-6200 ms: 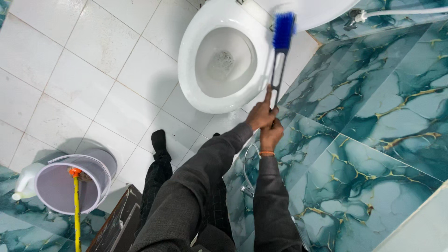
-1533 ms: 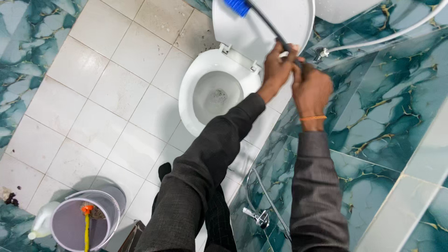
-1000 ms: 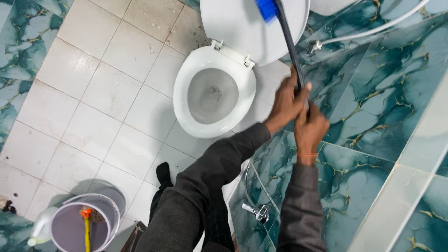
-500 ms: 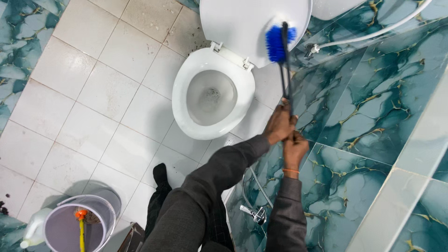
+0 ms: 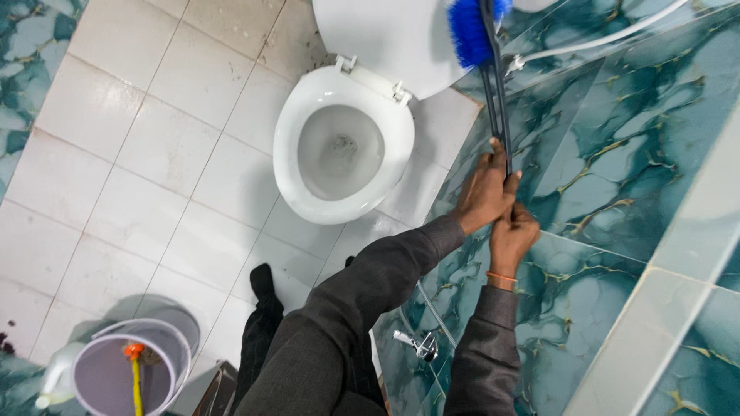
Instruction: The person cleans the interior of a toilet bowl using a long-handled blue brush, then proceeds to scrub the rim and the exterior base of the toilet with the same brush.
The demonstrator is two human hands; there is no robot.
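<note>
Both hands grip the dark handle of a long toilet brush (image 5: pixel 493 85). My left hand (image 5: pixel 484 191) is higher on the handle, my right hand (image 5: pixel 512 237) just below it, with an orange band at the wrist. The blue bristle head (image 5: pixel 470 29) is up by the raised white toilet lid (image 5: pixel 385 38), near the teal marbled wall tiles. The white toilet bowl (image 5: pixel 343 146) lies open to the left of my hands, its seat down.
A white hose (image 5: pixel 593 38) runs along the teal wall at top right. A metal tap (image 5: pixel 416 345) juts from the wall low down. A pale bucket (image 5: pixel 131 370) with a yellow-handled tool stands at bottom left on white floor tiles.
The brush head has risen from beside the lid's edge towards the top of the view, and my hands have shifted slightly right along the wall.
</note>
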